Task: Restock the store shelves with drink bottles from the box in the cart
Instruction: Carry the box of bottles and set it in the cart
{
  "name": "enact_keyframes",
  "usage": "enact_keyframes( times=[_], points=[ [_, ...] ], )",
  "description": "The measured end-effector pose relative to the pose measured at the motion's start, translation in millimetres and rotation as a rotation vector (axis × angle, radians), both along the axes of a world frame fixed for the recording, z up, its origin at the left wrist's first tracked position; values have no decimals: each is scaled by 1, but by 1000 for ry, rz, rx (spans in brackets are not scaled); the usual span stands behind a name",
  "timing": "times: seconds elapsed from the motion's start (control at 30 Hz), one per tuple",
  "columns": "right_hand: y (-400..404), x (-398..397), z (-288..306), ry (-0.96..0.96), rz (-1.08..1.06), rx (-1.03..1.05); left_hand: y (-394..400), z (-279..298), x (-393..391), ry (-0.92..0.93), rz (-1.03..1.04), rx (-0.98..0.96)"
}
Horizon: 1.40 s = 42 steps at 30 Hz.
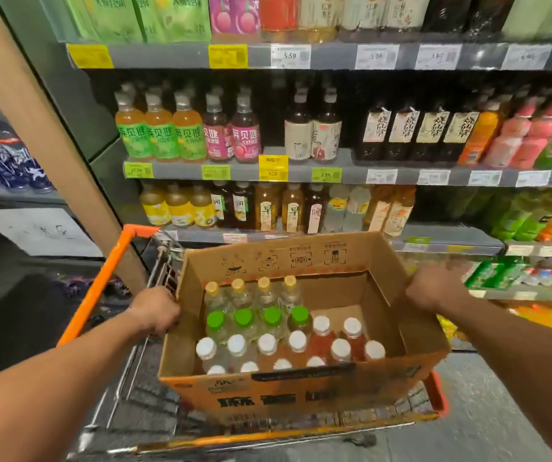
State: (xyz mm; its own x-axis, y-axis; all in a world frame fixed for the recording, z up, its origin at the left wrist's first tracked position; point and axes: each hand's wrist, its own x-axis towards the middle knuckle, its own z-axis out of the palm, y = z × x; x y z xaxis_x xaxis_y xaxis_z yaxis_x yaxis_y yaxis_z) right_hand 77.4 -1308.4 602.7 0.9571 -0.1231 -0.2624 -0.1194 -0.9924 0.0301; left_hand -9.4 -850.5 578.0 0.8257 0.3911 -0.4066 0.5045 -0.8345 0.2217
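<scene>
- Grey metal store shelves (344,170) face you, stocked with drinks.
- Your orange-trimmed wire cart (108,281) carries the open brown cardboard box (301,391).
- Capped drink bottles (268,345) stand inside it.
- Your left hand (156,313) and right hand (434,288) each grip a box side wall.

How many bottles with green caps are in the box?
4. The green-capped bottles stand side by side in the second row from the back of the box, behind the white-capped ones.
</scene>
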Motion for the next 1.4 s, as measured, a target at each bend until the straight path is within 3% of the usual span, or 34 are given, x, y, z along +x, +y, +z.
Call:
enact_keyframes(
  times=[0.33,0.57,0.8,0.97,1.13,1.3,1.4],
  points=[
    [-31,23,-132,94,-112,182,-41,-113,21,81,93,37],
    [-33,30,-194,25,-240,66,-56,-173,35,146,55,33],
    [-39,29,-232,103,-181,43,-64,-223,44,171,107,16],
    [-34,44,-236,119,-150,80,-65,-238,50,193,151,16],
    [-26,39,-223,184,-158,31,-69,-234,35,325,100,43],
    [-8,26,-188,74,-119,109,-83,-189,35,213,73,17],
    [10,3,-164,18,-60,89,-101,-161,31,173,-105,43]
  ],
)
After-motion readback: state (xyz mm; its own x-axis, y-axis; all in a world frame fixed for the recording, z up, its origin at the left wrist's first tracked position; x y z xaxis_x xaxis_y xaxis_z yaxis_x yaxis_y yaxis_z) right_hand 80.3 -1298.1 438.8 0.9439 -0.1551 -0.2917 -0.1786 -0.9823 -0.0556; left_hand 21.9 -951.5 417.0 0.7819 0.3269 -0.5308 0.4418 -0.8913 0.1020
